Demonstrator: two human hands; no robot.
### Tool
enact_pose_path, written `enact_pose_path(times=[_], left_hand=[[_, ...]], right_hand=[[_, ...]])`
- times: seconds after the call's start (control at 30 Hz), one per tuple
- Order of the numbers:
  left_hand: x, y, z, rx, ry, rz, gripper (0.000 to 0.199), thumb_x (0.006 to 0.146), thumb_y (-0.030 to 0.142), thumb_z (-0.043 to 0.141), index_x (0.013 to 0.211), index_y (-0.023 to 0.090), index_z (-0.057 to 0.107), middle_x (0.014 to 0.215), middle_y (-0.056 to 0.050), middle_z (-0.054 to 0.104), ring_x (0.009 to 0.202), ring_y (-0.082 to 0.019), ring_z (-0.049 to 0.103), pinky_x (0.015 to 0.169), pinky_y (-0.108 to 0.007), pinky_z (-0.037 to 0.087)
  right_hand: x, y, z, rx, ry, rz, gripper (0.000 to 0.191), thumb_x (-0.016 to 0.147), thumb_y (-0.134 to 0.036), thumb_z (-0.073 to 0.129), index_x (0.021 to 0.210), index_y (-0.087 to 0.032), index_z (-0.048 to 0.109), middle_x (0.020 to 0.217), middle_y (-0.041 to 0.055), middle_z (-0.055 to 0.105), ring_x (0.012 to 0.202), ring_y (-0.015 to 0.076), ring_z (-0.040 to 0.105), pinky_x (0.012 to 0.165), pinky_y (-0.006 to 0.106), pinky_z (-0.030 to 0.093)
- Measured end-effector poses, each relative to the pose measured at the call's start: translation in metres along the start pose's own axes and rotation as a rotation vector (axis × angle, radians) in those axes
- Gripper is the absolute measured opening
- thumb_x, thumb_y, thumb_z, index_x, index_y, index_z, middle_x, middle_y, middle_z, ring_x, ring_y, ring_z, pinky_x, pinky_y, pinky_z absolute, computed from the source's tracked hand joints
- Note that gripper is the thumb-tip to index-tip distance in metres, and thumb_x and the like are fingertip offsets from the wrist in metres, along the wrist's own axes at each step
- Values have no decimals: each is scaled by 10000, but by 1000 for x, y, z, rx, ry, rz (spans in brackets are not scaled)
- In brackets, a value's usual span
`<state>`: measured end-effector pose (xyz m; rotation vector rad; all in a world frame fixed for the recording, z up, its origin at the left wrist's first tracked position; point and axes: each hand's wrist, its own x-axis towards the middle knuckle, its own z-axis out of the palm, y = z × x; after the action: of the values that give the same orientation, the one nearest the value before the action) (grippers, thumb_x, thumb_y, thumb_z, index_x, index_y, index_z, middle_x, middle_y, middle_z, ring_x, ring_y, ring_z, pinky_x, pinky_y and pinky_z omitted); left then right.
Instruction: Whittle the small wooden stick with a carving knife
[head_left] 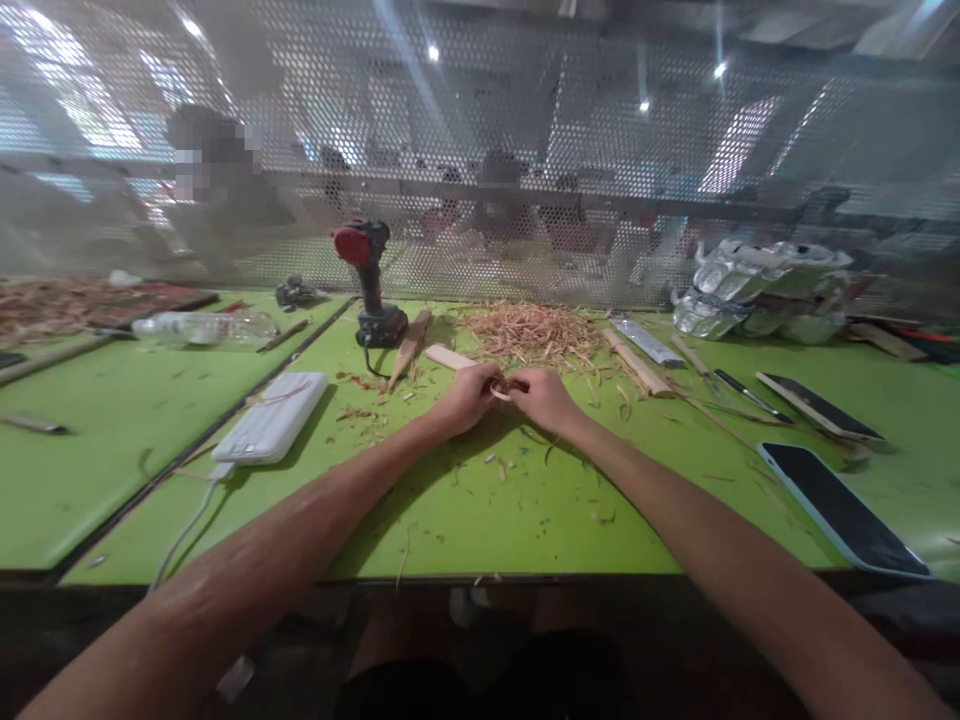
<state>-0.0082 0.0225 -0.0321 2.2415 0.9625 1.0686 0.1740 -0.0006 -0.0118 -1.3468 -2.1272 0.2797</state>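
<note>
My left hand point(466, 397) and my right hand point(546, 398) meet above the middle of the green table. Both are closed, fingertips pinching a small curved strip of pale wood point(500, 393) between them; its ends are hidden by the fingers. Just behind the left hand lies a flat wooden slat point(448, 357). A heap of curled wood shavings point(532, 335) rises beyond both hands. Loose chips and bits of shaving are scattered on the table around and below them.
A red and black cordless drill point(367, 285) stands upright at the back left. The left side holds a white power bank point(271, 418) with a cable and a clear plastic bottle point(206, 327). Rightward lie a wooden stick point(637, 362), a blue-edged phone point(844, 508) and foil-wrapped bundles point(765, 285).
</note>
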Motion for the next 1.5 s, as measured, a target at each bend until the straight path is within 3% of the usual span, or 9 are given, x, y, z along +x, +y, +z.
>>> enact_pose_path(times=[0.2, 0.47, 0.7, 0.83, 0.97, 1.17, 1.37, 1.5], left_hand=[[4, -8, -2, -37, -20, 24, 209, 703, 28, 512, 772, 191, 624, 726, -34, 647, 699, -193, 552, 640, -295, 392], [1, -7, 2, 16, 11, 48, 158, 713, 48, 543, 734, 193, 602, 710, -43, 627, 675, -198, 532, 619, -295, 344], [-2, 6, -1, 123, 40, 92, 102, 812, 114, 553, 755, 198, 561, 744, -51, 621, 648, -189, 488, 602, -301, 309], [-2, 7, 1, 115, 44, 55, 131, 788, 72, 530, 749, 195, 555, 732, -32, 603, 653, -181, 480, 610, -295, 300], [1, 3, 3, 13, 55, -9, 140, 773, 51, 533, 745, 186, 557, 701, -7, 590, 664, -168, 499, 616, -270, 334], [6, 0, -1, -189, 96, -140, 115, 822, 82, 558, 753, 170, 585, 632, 29, 554, 582, -122, 484, 579, -238, 351], [7, 7, -8, -593, -35, -337, 189, 924, 239, 583, 751, 165, 594, 603, 17, 553, 534, -115, 514, 548, -240, 430], [6, 10, -11, -753, -106, -408, 212, 921, 309, 661, 780, 157, 619, 664, 1, 584, 568, -110, 548, 589, -253, 481]], right_hand=[[2, 0, -9, -124, 0, -15, 70, 806, -205, 648, 772, -215, 709, 690, 29, 649, 659, 189, 548, 625, 305, 347], [1, 5, -6, 31, -19, -45, 174, 785, -180, 647, 613, -203, 658, 569, -8, 596, 548, 144, 484, 606, 300, 332], [-3, 0, -1, 96, 31, -22, 247, 823, -209, 634, 579, -208, 591, 544, 1, 558, 546, 150, 446, 596, 305, 333], [-1, -1, -2, 70, 16, 14, 210, 804, -163, 639, 601, -204, 604, 575, 2, 576, 578, 158, 483, 623, 307, 356], [2, 1, -5, 86, 15, 24, 121, 817, -169, 636, 708, -194, 681, 663, 12, 647, 610, 161, 527, 638, 303, 388], [0, 6, -6, 256, 53, -2, 130, 829, -259, 641, 841, -193, 753, 733, 29, 689, 657, 169, 562, 660, 309, 451], [-1, -3, -13, 574, 8, 154, 332, 843, -517, 722, 806, -188, 694, 604, -9, 589, 498, 121, 470, 445, 248, 379], [-1, -7, -19, 727, -51, 176, 342, 815, -532, 784, 833, -199, 707, 610, -13, 601, 457, 96, 428, 402, 242, 313]])
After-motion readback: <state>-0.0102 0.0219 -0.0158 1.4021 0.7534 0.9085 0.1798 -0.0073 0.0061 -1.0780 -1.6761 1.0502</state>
